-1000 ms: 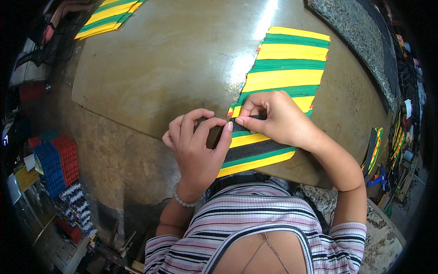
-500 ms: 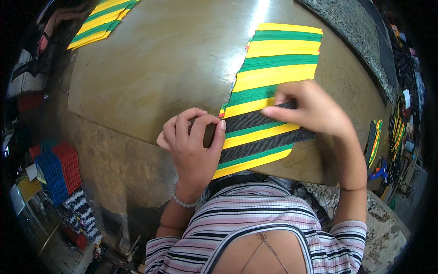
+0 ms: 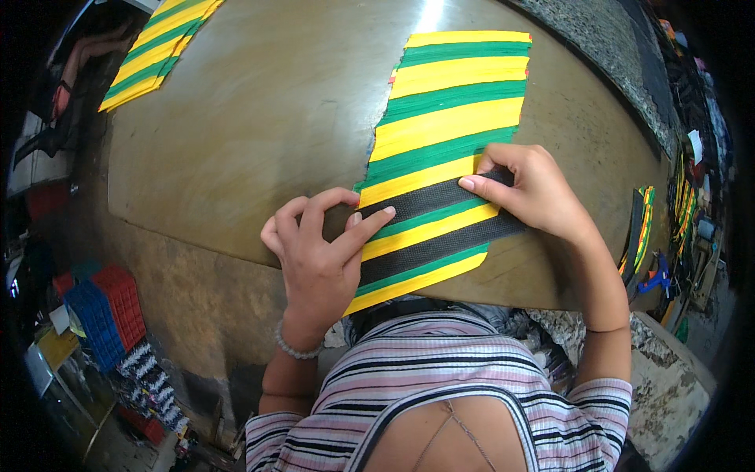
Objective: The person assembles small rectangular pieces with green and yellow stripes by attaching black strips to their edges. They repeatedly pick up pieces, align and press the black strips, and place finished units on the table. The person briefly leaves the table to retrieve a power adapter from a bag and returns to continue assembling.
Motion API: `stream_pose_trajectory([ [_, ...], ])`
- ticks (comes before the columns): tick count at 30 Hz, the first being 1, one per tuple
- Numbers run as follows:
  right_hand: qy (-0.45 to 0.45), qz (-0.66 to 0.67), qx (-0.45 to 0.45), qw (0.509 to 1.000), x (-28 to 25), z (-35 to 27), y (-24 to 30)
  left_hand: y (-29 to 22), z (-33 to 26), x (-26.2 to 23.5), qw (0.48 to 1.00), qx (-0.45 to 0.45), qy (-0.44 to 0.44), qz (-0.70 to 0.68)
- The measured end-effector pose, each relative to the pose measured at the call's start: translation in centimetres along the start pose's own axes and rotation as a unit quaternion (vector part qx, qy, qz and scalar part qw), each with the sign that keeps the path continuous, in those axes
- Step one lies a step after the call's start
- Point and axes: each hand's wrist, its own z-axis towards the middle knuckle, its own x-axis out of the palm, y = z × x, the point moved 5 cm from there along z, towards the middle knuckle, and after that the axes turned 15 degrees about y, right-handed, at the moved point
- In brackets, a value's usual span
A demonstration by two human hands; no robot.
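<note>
Bands (image 3: 429,201), two, are crossing one sheet (image 3: 448,110); right hand (image 3: 531,189) is pinching one, spread left hand (image 3: 318,256) partly hiding both.

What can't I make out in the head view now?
Head view:
Right end of upper black strip: hidden by right hand.
Left end of lower black strip: hidden behind left hand.
Far end of upper-left striped material: cut off by top edge.
Small items at right rim: too small, dark.

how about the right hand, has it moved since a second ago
Yes, rightward: against the striped sheet, the right hand went along the upper black strip from left end to right.
</note>
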Motion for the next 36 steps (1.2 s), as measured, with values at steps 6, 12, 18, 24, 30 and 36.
stream_pose_trajectory([
  [6,-0.001,-0.005,-0.004,1.0,0.1,0.0,0.0,-0.1,0.0,0.0,1.0,-0.007,0.012,0.01],
  [12,0.009,-0.022,-0.007,1.0,-0.1,0.0,0.0,-0.2,-0.1,-0.1,1.0,-0.005,0.008,0.004],
  [18,-0.003,-0.033,-0.025,0.999,0.1,0.1,0.0,-0.6,-0.2,-0.1,0.999,-0.008,-0.002,0.031],
  [24,0.0,-0.043,-0.006,0.999,0.2,0.0,-0.1,-2.0,-0.2,-0.3,0.999,-0.036,-0.005,0.018],
  [30,-0.026,-0.076,-0.015,0.997,0.2,0.0,0.2,-6.7,1.6,2.6,0.995,0.079,0.056,0.022],
  [36,0.017,-0.053,0.012,0.998,-0.4,0.6,-0.9,-6.9,1.9,5.2,0.988,0.101,0.108,0.052],
])
